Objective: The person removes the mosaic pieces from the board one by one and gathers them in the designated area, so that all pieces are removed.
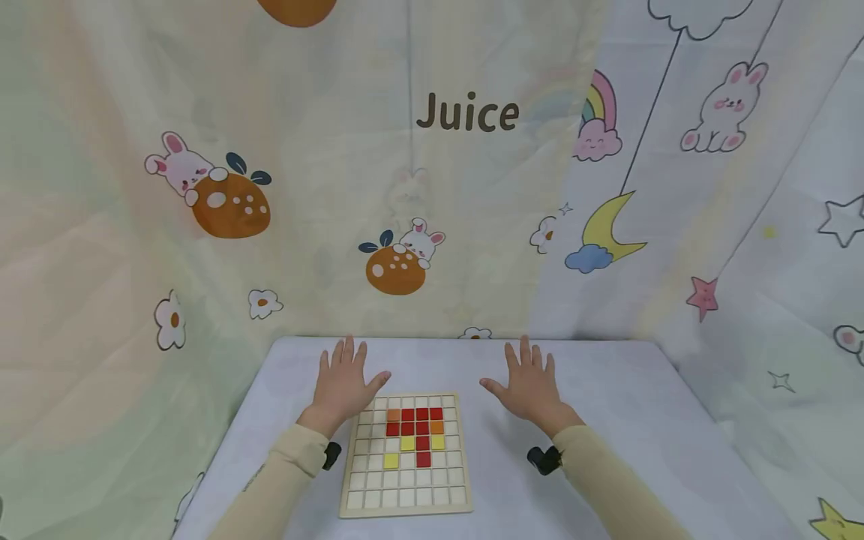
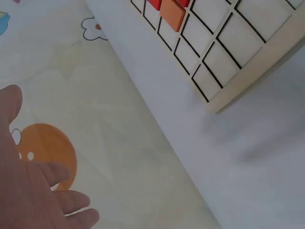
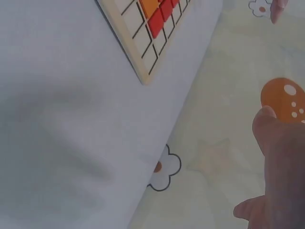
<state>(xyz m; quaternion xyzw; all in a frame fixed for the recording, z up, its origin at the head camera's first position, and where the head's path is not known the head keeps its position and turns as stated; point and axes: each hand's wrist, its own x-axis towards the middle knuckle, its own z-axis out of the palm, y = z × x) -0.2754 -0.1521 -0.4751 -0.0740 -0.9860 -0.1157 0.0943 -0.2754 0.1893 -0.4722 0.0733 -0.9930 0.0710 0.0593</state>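
A wooden grid board (image 1: 367, 480) lies on the white table, its cells mostly pale. Red tiles (image 1: 422, 428), orange tiles (image 1: 437, 427) and yellow tiles (image 1: 391, 461) fill some cells in its upper and middle part. My left hand (image 1: 342, 384) is held above the board's upper left corner, fingers spread and holding nothing. Right of the board, over the table, my right hand (image 1: 530, 384) is likewise spread with no object in it. The left wrist view shows a board corner with an orange tile (image 2: 172, 14); the right wrist view shows another corner with a red tile (image 3: 156, 23).
The white table (image 1: 499, 495) ends at a printed cloth backdrop (image 1: 324, 187) that rises behind it and at both sides. A dark wrist camera (image 1: 544, 460) sits at the right wrist, another camera (image 1: 331, 455) at the left.
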